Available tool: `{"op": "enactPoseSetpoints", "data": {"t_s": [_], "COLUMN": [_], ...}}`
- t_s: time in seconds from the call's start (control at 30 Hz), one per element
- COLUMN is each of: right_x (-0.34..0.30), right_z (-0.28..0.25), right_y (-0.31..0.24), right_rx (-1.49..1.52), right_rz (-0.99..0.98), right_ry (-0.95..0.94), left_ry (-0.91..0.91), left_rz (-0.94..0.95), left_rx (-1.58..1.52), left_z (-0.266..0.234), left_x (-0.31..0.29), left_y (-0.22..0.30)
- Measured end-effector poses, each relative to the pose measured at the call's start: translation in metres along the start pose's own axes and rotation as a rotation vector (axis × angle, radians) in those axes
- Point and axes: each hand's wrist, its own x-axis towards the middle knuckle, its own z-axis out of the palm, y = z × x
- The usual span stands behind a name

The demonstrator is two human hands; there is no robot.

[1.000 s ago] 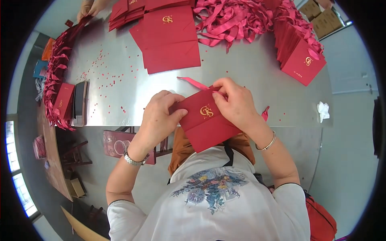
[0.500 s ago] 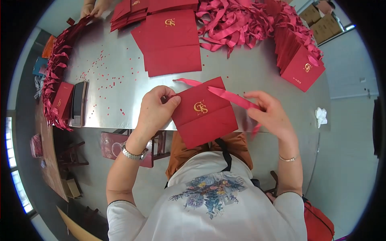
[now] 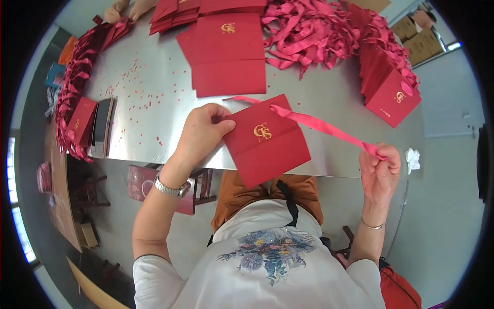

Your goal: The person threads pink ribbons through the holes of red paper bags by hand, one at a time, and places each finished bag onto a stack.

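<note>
My left hand [image 3: 205, 129] pinches the upper left edge of a flat red paper bag [image 3: 272, 157] with a gold emblem, tilted just above the table's front edge. A pink ribbon [image 3: 329, 127] passes through the bag near its top edge, and a short tail lies out to the left. Off to the right, my right hand [image 3: 381, 170] is closed on the ribbon's long end, which stretches nearly taut from the bag. Beyond the bag lies a stack of flat red bags [image 3: 229, 67] without ribbons.
A heap of loose pink ribbons [image 3: 309, 36] lies at the back. Ribboned bags stand in rows at right [image 3: 393, 98] and left [image 3: 77, 77]. A phone [image 3: 102, 129] and red paper bits lie on the metal table [image 3: 149, 118]. Another person's hands [image 3: 126, 11] hold bags at far left.
My right hand has moved right and towards me, drawing the ribbon out longer through the bag. My left hand keeps its hold. The other person's hands have shifted slightly with a bag.
</note>
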Motion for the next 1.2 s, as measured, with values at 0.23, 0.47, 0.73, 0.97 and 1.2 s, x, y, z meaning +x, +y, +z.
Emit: {"op": "enactPoseSetpoints", "data": {"t_s": [0.23, 0.47, 0.73, 0.97, 1.2], "right_x": [0.038, 0.042, 0.041, 0.042, 0.047], "right_z": [0.072, 0.122, 0.121, 0.127, 0.138], "right_y": [0.013, 0.103, 0.117, 0.112, 0.114], "right_rx": [-0.206, -0.524, -0.656, -0.608, -0.823], "right_rz": [0.112, 0.517, 0.35, 0.459, 0.492], "right_ry": [-0.095, -0.067, -0.118, -0.131, -0.098], "left_ry": [-0.086, -0.126, -0.167, -0.135, -0.133], "left_rz": [-0.024, 0.073, 0.117, 0.215, 0.157], "left_rx": [0.03, 0.047, 0.156, 0.157, 0.122], "left_z": [-0.005, -0.004, -0.01, -0.008, -0.008], "left_x": [0.0, -0.003, -0.001, 0.0, -0.003], "left_y": [0.003, -0.002, 0.0, -0.009, -0.007]}}
